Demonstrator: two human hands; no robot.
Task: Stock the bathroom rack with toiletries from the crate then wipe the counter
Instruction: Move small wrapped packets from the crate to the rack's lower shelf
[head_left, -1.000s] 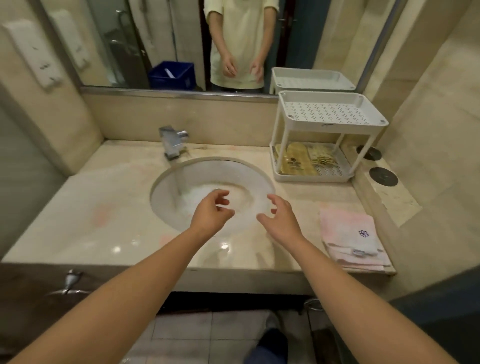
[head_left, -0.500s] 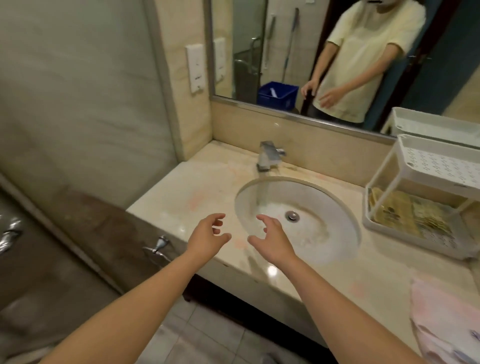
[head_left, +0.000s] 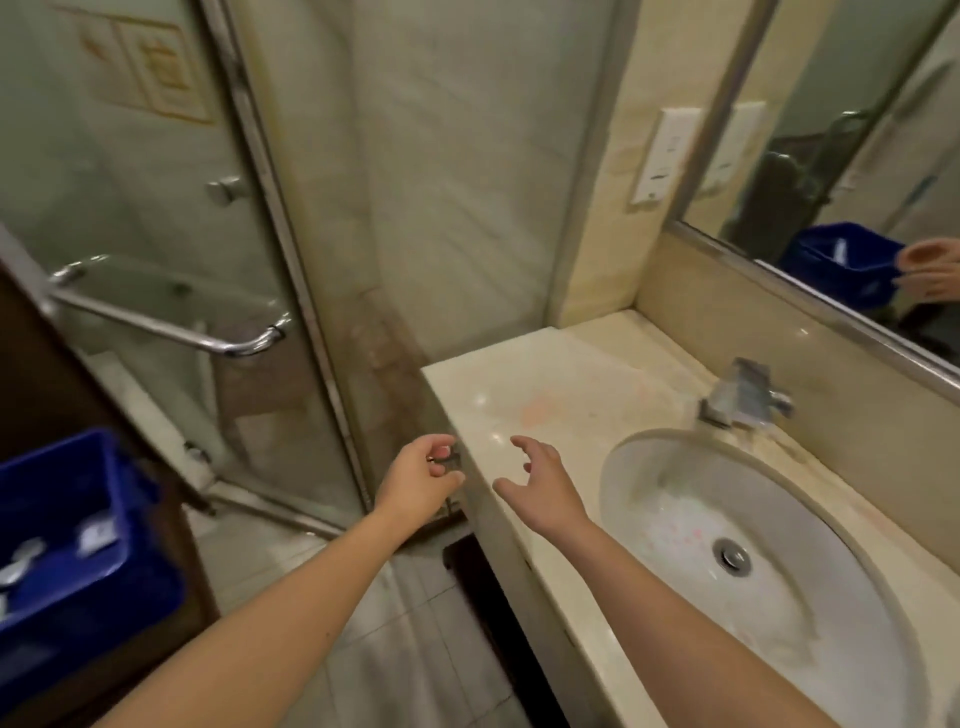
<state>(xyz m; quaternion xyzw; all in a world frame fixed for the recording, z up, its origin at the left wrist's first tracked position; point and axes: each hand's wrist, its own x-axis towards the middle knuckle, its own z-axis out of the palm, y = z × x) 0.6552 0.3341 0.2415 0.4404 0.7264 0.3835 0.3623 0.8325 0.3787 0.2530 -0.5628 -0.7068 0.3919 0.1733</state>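
Crate (head_left: 78, 545) far left; left hand (head_left: 421, 483), right hand (head_left: 545, 488) loosely curled, empty.

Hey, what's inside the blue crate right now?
The blue crate at lower left holds a few small pale, silvery packets, blurred, lying on its floor. Its near wall and the frame edge hide the rest. Both hands, left and right, are empty.
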